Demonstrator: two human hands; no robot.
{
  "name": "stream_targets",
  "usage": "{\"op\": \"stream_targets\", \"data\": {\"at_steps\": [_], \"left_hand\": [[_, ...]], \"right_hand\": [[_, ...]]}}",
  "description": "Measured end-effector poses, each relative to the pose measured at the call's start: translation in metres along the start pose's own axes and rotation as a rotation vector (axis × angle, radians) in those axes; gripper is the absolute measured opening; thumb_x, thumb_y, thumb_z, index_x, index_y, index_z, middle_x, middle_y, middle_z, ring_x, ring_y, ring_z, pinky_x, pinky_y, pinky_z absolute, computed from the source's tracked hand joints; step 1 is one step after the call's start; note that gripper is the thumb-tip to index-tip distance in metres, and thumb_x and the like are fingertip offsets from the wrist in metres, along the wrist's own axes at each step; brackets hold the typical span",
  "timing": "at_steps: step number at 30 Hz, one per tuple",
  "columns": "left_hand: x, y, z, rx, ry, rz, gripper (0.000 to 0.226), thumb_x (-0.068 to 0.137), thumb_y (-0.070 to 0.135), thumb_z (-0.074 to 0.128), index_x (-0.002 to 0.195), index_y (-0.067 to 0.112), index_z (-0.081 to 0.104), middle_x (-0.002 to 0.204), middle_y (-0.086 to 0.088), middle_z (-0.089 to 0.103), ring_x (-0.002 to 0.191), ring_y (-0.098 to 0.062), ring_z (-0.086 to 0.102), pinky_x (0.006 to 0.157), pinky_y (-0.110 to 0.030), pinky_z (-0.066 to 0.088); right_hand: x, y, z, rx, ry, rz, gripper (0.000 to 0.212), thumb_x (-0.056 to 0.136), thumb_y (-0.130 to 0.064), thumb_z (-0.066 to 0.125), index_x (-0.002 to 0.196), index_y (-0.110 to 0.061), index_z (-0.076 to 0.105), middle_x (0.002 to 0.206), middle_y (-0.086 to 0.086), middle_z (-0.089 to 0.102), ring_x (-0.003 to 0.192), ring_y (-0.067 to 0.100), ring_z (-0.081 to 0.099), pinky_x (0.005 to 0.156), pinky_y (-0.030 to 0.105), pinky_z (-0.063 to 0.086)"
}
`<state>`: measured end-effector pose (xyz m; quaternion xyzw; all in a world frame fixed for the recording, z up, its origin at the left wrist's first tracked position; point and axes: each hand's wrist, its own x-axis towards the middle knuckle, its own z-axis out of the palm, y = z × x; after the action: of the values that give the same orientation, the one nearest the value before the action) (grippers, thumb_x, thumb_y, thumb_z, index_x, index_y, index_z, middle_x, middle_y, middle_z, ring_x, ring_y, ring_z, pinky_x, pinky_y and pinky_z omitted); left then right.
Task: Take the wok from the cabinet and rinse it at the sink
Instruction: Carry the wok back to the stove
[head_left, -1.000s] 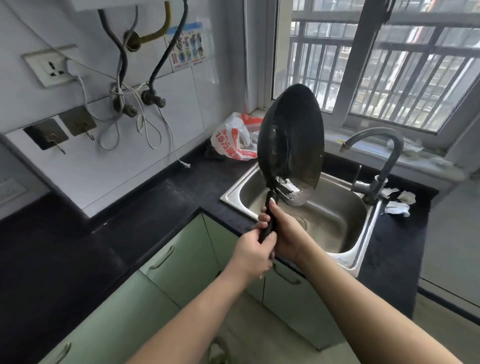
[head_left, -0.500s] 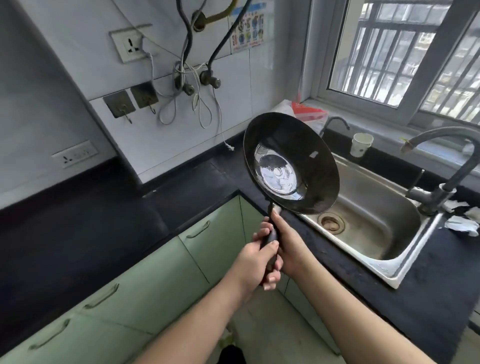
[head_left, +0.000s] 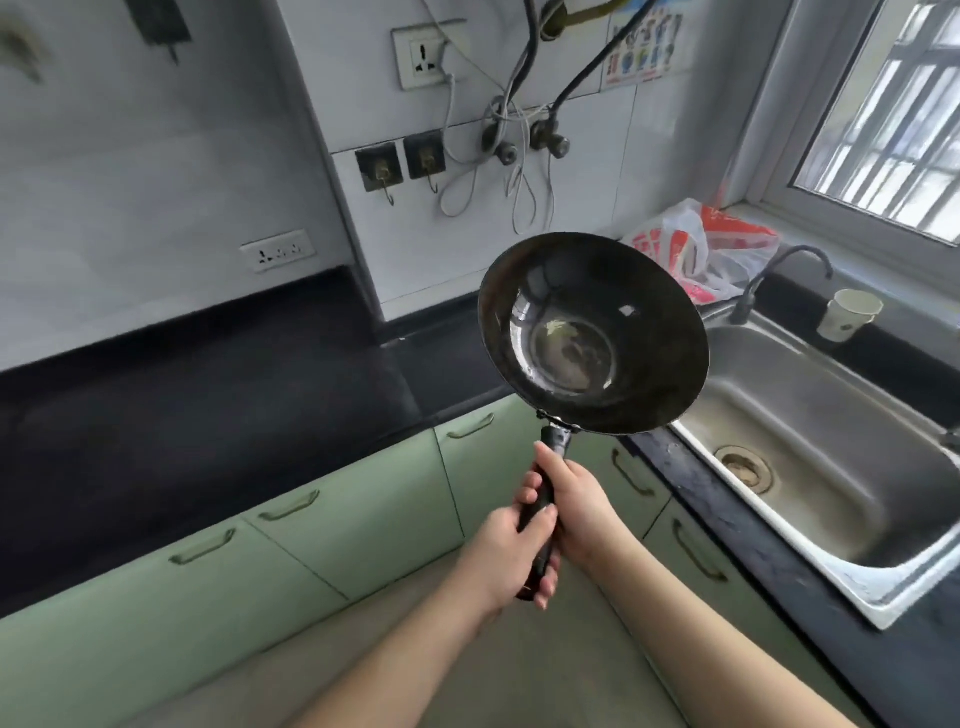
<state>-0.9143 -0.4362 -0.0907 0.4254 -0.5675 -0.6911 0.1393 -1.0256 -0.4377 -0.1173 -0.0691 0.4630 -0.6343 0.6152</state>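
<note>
I hold the wok (head_left: 592, 335) by its handle, both my left hand (head_left: 506, 553) and right hand (head_left: 579, 506) wrapped shut around it. The wok hangs above the surface's front edge, left of the sink (head_left: 831, 564). Retrieval is done; its wet-looking bowl suggests rinsing is done too.

The wok (head_left: 592, 332) is dark metal, matt at the rim and glossy wet-looking in its bowl, its handle (head_left: 543, 499) black and smooth, beside a brushed steel sink (head_left: 831, 415), dark speckled stone table (head_left: 208, 415), crinkled plastic bag (head_left: 717, 249) and paper cup (head_left: 849, 314).
</note>
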Motion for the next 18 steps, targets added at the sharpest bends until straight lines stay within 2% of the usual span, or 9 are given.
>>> {"op": "stream_targets", "data": {"at_steps": [4, 8, 13, 18], "left_hand": [[-0.028, -0.017, -0.022, 0.078, 0.121, 0.003, 0.033, 0.102, 0.027, 0.043, 0.076, 0.006, 0.047, 0.051, -0.009, 0.051, 0.035, -0.017, 0.049, 0.037, -0.023, 0.040], [-0.066, -0.042, -0.047, 0.070, 0.240, 0.036, 0.035, 0.102, 0.030, 0.042, 0.075, 0.010, 0.048, 0.049, -0.005, 0.049, 0.031, -0.012, 0.044, 0.032, -0.021, 0.033], [-0.120, -0.080, -0.087, 0.057, 0.312, 0.099, 0.038, 0.101, 0.030, 0.043, 0.072, 0.008, 0.050, 0.046, -0.004, 0.051, 0.031, -0.016, 0.045, 0.035, -0.023, 0.034], [-0.180, -0.106, -0.131, 0.025, 0.385, 0.112, 0.032, 0.102, 0.029, 0.042, 0.079, 0.009, 0.051, 0.047, -0.005, 0.051, 0.030, -0.014, 0.042, 0.035, -0.023, 0.033]], "right_hand": [[-0.011, 0.029, 0.028, -0.120, 0.014, 0.017, 0.029, 0.100, -0.026, 0.049, 0.076, -0.012, 0.041, 0.059, 0.001, 0.048, 0.049, 0.014, 0.047, 0.050, 0.027, 0.042], [-0.027, 0.067, 0.059, -0.256, 0.020, 0.032, 0.032, 0.099, -0.026, 0.049, 0.071, -0.010, 0.044, 0.057, 0.001, 0.051, 0.050, 0.015, 0.049, 0.056, 0.031, 0.043], [-0.055, 0.121, 0.100, -0.355, -0.007, 0.062, 0.029, 0.098, -0.023, 0.052, 0.073, -0.009, 0.046, 0.058, 0.002, 0.053, 0.052, 0.017, 0.051, 0.061, 0.034, 0.044], [-0.082, 0.176, 0.147, -0.469, -0.067, 0.089, 0.029, 0.096, -0.026, 0.055, 0.073, -0.008, 0.051, 0.062, 0.004, 0.056, 0.055, 0.019, 0.055, 0.069, 0.038, 0.047]]}}
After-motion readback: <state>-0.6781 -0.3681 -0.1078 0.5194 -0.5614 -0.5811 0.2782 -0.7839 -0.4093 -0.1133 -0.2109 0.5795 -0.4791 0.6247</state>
